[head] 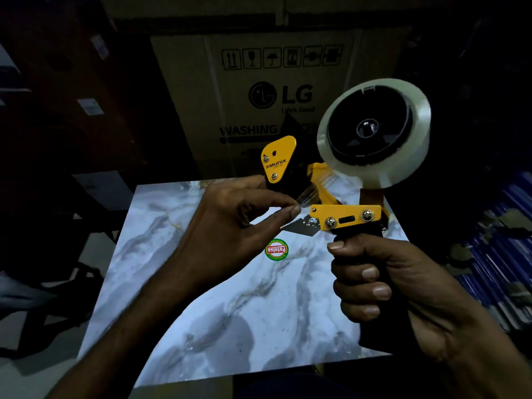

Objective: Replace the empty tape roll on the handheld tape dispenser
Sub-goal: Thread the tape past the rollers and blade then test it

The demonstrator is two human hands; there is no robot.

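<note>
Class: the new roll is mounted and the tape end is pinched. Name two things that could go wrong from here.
1. The tape end, pinched by the left hand, looks bunched; it may stick to itself or the fingers.
2. If it slips, it could snap back onto the clear tape roll and be hard to find, as the right hand is busy gripping the dispenser.

Glossy, perhaps plastic tape roll point(415, 131)

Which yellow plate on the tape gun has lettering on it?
The triangular plate at the front; the rectangular plate above the handle shows only screws and a slot.
</note>
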